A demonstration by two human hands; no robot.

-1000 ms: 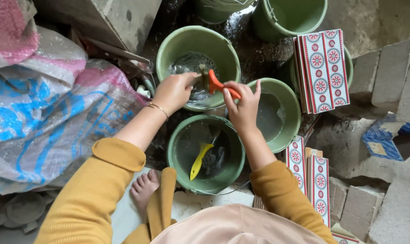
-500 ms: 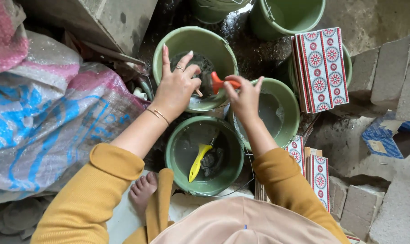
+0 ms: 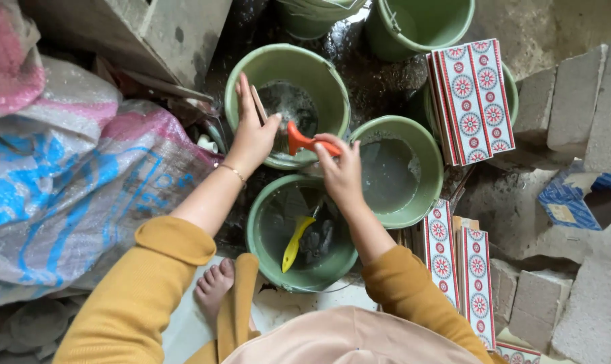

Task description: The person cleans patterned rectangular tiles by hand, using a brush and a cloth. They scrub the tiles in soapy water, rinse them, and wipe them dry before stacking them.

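Three green buckets crowd the middle, rims nearly touching: the far bucket [image 3: 288, 67], the right bucket [image 3: 426, 148] and the near bucket [image 3: 265, 249]. Left hand [image 3: 251, 135] is over the far bucket's near rim, fingers pinching a thin flat tile piece [image 3: 259, 104] held on edge. Right hand [image 3: 339, 172] is closed around the orange handle of a brush [image 3: 300, 140], whose head meets the piece over grey slurry. Yellow-handled brush [image 3: 295, 239] lies inside the near bucket. Tight room: plastic sacks [image 3: 69, 175] press in on the left, patterned tiles [image 3: 470, 98] stacked on another bucket to the right, grey blocks [image 3: 568, 108] beyond. Bare foot [image 3: 214, 283] just beside the near bucket. Versus half a second ago: left fingers were spread across the piece, now pinch its edge; right hand and brush sit lower and further left.
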